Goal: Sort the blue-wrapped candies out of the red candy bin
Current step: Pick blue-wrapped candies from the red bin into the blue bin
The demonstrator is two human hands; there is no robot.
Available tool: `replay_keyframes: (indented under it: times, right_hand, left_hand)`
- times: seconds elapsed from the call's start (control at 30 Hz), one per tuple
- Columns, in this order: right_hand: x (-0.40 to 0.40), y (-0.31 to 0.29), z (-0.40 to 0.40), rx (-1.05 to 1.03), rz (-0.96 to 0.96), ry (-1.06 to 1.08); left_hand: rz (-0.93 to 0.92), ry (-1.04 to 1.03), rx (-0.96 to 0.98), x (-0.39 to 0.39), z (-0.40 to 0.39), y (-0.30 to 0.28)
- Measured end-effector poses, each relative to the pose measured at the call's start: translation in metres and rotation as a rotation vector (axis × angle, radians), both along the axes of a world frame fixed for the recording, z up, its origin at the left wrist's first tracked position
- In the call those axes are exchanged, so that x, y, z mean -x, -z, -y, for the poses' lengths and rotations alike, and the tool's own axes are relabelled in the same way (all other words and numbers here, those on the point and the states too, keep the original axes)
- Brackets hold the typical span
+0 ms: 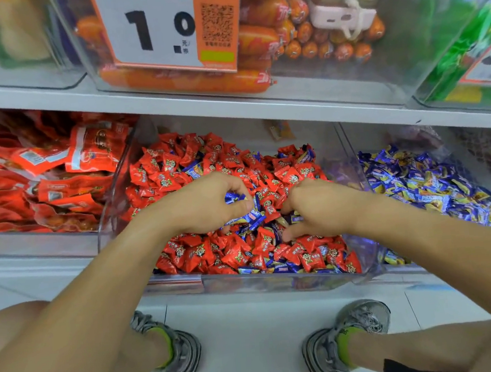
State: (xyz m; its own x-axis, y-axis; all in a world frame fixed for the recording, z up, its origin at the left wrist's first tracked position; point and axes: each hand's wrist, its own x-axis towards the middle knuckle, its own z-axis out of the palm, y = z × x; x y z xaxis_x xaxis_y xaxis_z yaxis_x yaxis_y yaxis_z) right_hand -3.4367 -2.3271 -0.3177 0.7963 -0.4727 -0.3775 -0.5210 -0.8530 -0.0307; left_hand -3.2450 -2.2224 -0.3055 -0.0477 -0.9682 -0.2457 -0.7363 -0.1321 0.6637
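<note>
Left hand [207, 202] is curled shut around a clutch of blue-wrapped candies [235, 198], fingers folded over them, a few blue ends poking out at the thumb side — looks like it is banking picked pieces so the hand need not leave the bin each time. Right hand [314, 206] is palm-down in the pile, fingers bent and buried among wrappers; cannot tell if it has pinched one or is just raking. More blue pieces lie loose right under and between both hands, and others are scattered along the front edge and at the far right of the pile, so sorting is partway at best, by judgement. All of this sits in the clear red candy bin [247, 285], mostly filled with red candies [232, 255]. Just beside it on the right, a clear bin of blue candies [428, 187], likely the drop target since wrappers match. On the left, red snack packs [60, 184]. Shelf above holds a bin of orange sausages [269, 32] with a price tag [150, 31] on its front. Person squats close, sneakers [349, 337] on the white floor below the bin.
</note>
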Motion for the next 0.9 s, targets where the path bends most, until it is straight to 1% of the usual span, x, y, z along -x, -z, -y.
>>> replay_keyframes:
  times: [0.07,0.23,0.33,0.43,0.53,0.67,0.77,0.9]
  right_hand:
    - [-0.003,0.005,-0.004,0.079,0.011,-0.006]
    - [-0.009,0.010,-0.004,0.028,0.107,0.065]
    - [-0.010,0.016,-0.009,0.077,0.142,0.088]
    - [-0.011,0.023,-0.012,0.113,0.217,0.159]
    - [-0.009,0.025,-0.006,0.038,0.241,0.232]
    - [-0.003,0.012,-0.003,-0.121,0.157,0.207]
    - [0.002,0.002,0.003,-0.236,0.172,0.235]
    - [0.003,-0.004,0.001,-0.319,0.128,0.188]
  left_hand:
    - [0.029,0.009,-0.016,-0.001,0.000,0.002]
    - [0.053,0.024,-0.041,-0.004,0.002,0.007]
    - [0.050,0.027,-0.043,-0.002,0.001,0.006]
    - [0.020,0.004,-0.045,-0.002,0.000,0.004]
    - [0.019,-0.001,-0.039,-0.003,-0.001,0.004]
    - [-0.005,-0.016,-0.028,-0.004,-0.004,0.005]
    - [-0.031,-0.017,-0.033,-0.007,-0.006,0.005]
    - [-0.038,-0.010,-0.036,-0.009,-0.005,0.006]
